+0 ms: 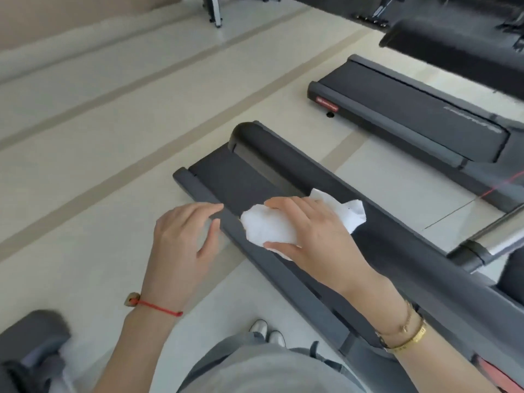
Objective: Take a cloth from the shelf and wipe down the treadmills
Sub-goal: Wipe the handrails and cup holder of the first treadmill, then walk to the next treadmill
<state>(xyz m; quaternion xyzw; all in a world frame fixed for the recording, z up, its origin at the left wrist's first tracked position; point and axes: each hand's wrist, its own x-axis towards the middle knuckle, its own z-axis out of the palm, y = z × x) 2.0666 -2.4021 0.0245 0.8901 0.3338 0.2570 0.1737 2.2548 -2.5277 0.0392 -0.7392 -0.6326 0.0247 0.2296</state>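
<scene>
A white cloth (266,224) lies bunched on the black padded handrail (297,165) of the near treadmill. My right hand (312,231) rests flat over the cloth, with fingers spread and the thumb under its near edge, pressing it onto the rail. My left hand (184,231) hovers just left of the cloth with loosely bent fingers and holds nothing. Below the rail show the dark belt (235,177) and grey side rail (255,259) of this treadmill.
A second treadmill (419,114) stands at the right rear, with another padded rail (453,43) above it. Pale tiled floor (113,123) spreads to the left. A grey machine part (34,333) sits at the bottom left. My shoes (266,331) stand beside the treadmill.
</scene>
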